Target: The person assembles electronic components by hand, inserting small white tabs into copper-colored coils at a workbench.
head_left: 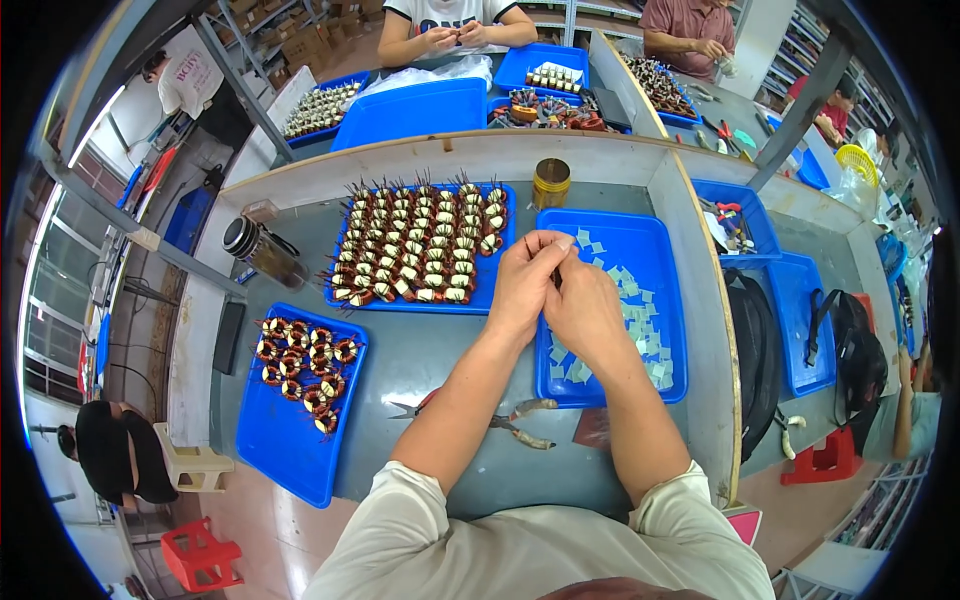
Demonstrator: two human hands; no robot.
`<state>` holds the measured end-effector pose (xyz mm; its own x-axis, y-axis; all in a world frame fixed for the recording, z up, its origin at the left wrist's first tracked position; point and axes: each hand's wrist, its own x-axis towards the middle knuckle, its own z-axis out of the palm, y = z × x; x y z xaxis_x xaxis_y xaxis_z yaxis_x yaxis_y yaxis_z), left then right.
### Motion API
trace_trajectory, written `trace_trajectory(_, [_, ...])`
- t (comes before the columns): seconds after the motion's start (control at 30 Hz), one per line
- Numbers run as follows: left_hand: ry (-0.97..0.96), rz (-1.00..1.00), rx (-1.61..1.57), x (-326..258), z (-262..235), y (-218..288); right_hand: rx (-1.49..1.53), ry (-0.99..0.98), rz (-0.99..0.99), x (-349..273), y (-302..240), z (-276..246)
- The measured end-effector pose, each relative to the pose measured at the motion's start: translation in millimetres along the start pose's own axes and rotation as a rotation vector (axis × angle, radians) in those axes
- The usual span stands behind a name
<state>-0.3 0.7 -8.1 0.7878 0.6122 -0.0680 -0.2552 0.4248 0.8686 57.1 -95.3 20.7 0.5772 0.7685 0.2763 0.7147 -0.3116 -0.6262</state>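
My left hand (527, 283) and my right hand (586, 308) meet fingertip to fingertip above the left rim of a blue tray (676, 300). Both are closed in a pinch, and whatever lies between the fingers is hidden. Small pale green squares (640, 318) are scattered over that tray. To the left of my hands, a larger blue tray (490, 297) holds rows of copper-wound ring coils (408, 250) with white pieces and upright wire ends. Nearer on the left, another blue tray (275, 440) carries looser ring coils (320, 385) at its far end.
Pliers (525, 425) lie partly under my left forearm, with a dark red square (592, 428) beside them. A yellowish tin (551, 184) stands behind the trays, a dark bottle (262, 250) at the left. White partitions (695, 290) edge the bench. Co-workers sit beyond.
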Motion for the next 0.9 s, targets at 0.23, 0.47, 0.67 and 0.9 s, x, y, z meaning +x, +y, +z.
trace_trajectory(0.23, [0.003, 0.001, -0.005, 1.3, -0.3, -2.2, 0.004, -0.010, 0.016, 0.6, -1.1, -1.2])
trace_trajectory(0.47, [-0.004, 0.001, -0.004, 1.2, -0.5, -1.1, 0.015, 0.000, 0.000, 0.7, 0.6, 0.6])
trace_trajectory(0.67, [-0.003, 0.015, -0.012, 2.1, -0.5, -0.5, 0.014, -0.008, 0.003, 0.9, -0.5, 0.6])
trace_trajectory(0.9, [0.001, -0.006, -0.026, 2.1, -1.6, -0.8, 0.007, -0.012, 0.011, 1.5, 1.7, 1.7])
